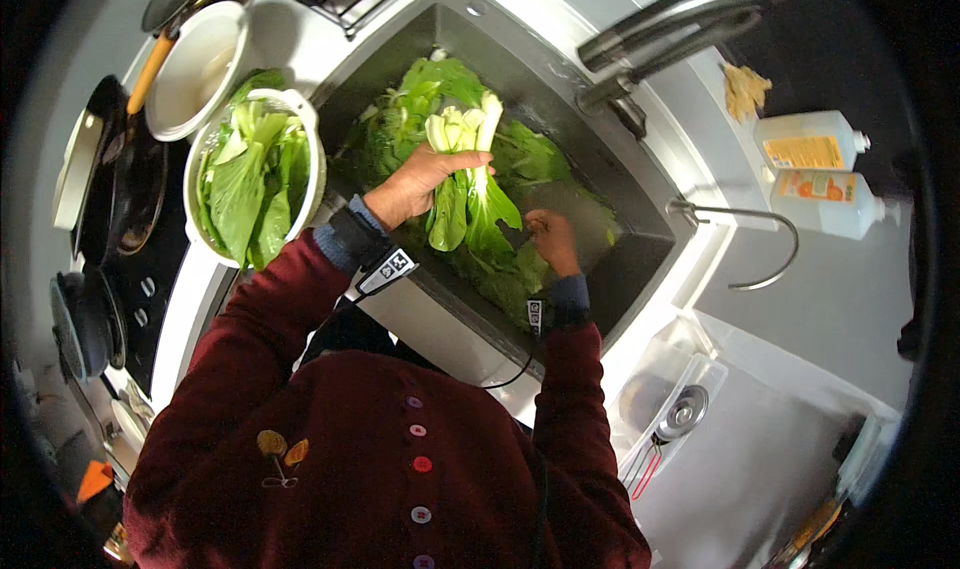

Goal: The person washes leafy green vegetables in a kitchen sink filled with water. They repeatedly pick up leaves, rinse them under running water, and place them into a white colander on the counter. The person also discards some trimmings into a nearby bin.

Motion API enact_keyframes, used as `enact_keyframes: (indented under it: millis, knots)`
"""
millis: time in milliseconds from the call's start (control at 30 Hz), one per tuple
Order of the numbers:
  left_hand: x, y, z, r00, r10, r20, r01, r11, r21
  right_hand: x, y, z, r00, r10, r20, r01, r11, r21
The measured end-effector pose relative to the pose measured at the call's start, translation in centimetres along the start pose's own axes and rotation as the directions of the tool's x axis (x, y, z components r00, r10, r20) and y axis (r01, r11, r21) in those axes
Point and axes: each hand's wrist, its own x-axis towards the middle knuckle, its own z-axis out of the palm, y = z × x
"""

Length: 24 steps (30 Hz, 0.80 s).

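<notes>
My left hand [413, 183] is closed around a bunch of bok choy [490, 212] above the sink [636, 269]. Its pale stalks point away from me and its green leaves hang toward me. To the right of those leaves, close to their edge, my right hand [554, 242] has its fingers curled together; what they pinch, if anything, is hidden. Loose green leaves [535, 154] float in the water filling the sink. Left of the sink, a white basket [318, 169] is heaped with more bok choy [255, 174], some leaves drooping over its near rim.
A dark faucet [670, 34] reaches over the sink's far right side. A thin curved metal spout [760, 214] and two clear bottles [825, 204] stand at right. Behind the basket sits a white bowl [180, 129]; pans [85, 319] crowd the stove. A strainer [684, 414] lies lower right.
</notes>
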Motion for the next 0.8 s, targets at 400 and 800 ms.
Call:
enact_keyframes:
  millis: [400,800]
  knots:
    - [-14.8,14.6,-6.1,0.863,0.403,-0.304,-0.275,0.881,0.386,-0.3,-0.3,1.7,0.965,-0.261,-0.020,0.242,0.918,-0.314]
    - [-11.1,9.3,-20.0,0.737,0.668,-0.107,0.254,-0.126,0.959,0.1,0.0,1.8,0.978,-0.208,0.004,0.194,0.906,-0.376]
